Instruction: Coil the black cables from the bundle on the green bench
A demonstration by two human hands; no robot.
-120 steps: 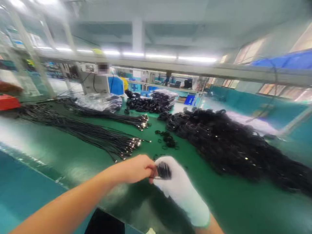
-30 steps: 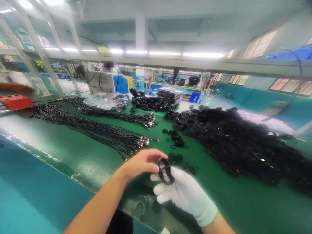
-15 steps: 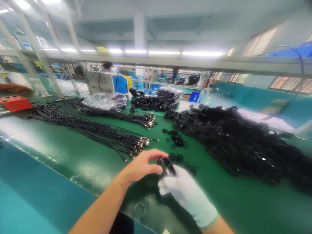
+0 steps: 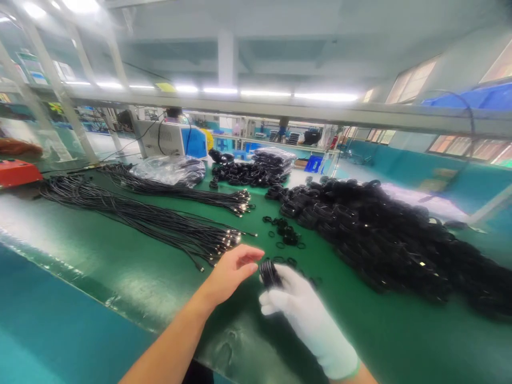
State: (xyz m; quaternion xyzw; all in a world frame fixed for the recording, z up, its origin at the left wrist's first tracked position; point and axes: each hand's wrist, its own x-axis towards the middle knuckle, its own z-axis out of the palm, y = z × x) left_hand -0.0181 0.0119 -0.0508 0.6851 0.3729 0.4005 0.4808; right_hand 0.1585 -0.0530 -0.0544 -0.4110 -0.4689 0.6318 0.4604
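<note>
My right hand (image 4: 294,296), in a white glove, is wrapped round a coiled black cable (image 4: 269,274) above the near part of the green table. Just left of the coil is my bare left hand (image 4: 234,271), its thumb and fingers apart and a small gap between them and the cable. Small black rings (image 4: 288,232) lie on the table beyond my hands. Long straight black cables (image 4: 148,218) with metal plugs stretch out to the left, and their plug ends come close to my left hand.
A large heap of coiled black cables (image 4: 368,229) covers the right side of the green table (image 4: 132,272). Behind are more coils (image 4: 244,173), clear plastic bags (image 4: 170,169) and a white and blue machine (image 4: 172,140). An orange-red box (image 4: 18,173) sits far left.
My left hand has let go of the coil and moved slightly left. The coil now sits more compactly in my gloved right hand. The view has shifted slightly.
</note>
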